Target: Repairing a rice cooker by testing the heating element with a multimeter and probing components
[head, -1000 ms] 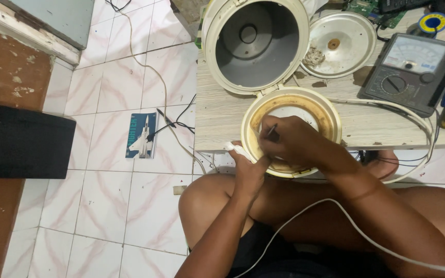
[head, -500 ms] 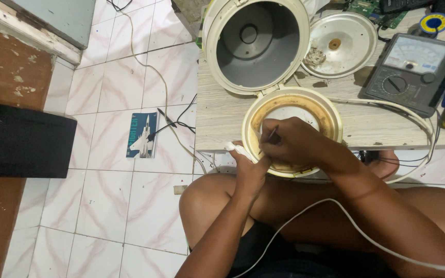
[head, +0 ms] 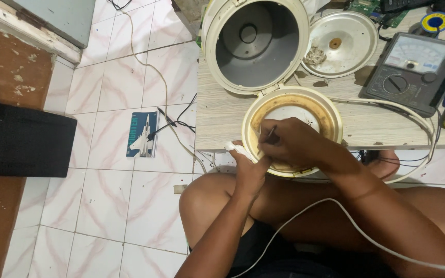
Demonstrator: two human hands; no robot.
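A round cream rice cooker body with a yellowed inner rim stands at the near edge of a low wooden table; its hinged lid lies open behind it. My right hand reaches into the cooker body and grips a thin dark tool pointing down inside. My left hand clasps the cooker's near left rim, with a small white piece under its fingers. What the tool tip touches is hidden.
A round metal inner plate and an analog multimeter lie on the table's far right. White cables loop off the edge. A white cord crosses my lap. A booklet lies on the tiled floor, a black box at left.
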